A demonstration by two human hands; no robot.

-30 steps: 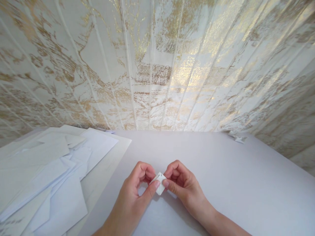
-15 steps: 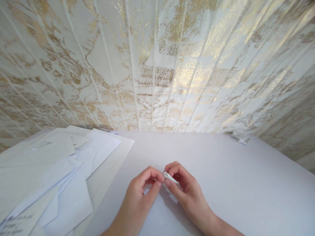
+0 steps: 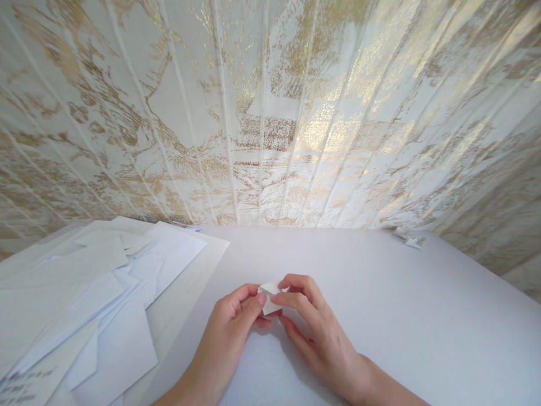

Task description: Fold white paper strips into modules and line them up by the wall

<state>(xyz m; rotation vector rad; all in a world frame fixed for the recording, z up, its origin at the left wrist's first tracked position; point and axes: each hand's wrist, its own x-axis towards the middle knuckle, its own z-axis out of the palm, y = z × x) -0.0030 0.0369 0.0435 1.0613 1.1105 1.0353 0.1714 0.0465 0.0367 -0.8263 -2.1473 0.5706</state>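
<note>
Between my hands, just above the white table [image 3: 380,316], is a small piece of folded white paper [image 3: 271,305] with creased flaps. My left hand [image 3: 236,318] pinches its left side, thumb on the near face and fingers behind. My right hand [image 3: 315,327] is at its right side, the index and middle fingertips on its top and right edge. The right thumb sits below, close to the lower corner. Part of the paper is hidden behind the fingers.
A spread pile of white paper sheets [image 3: 127,332] covers the table's left side, one with blurred print. Small folded paper pieces [image 3: 414,242] lie at the back right. A white and gold patterned curtain [image 3: 253,141] hangs along the far edge.
The folded paper has turned and shows a broader face. My left hand now pinches its left side; my right fingers have spread from their pinch and shifted over its right edge.
</note>
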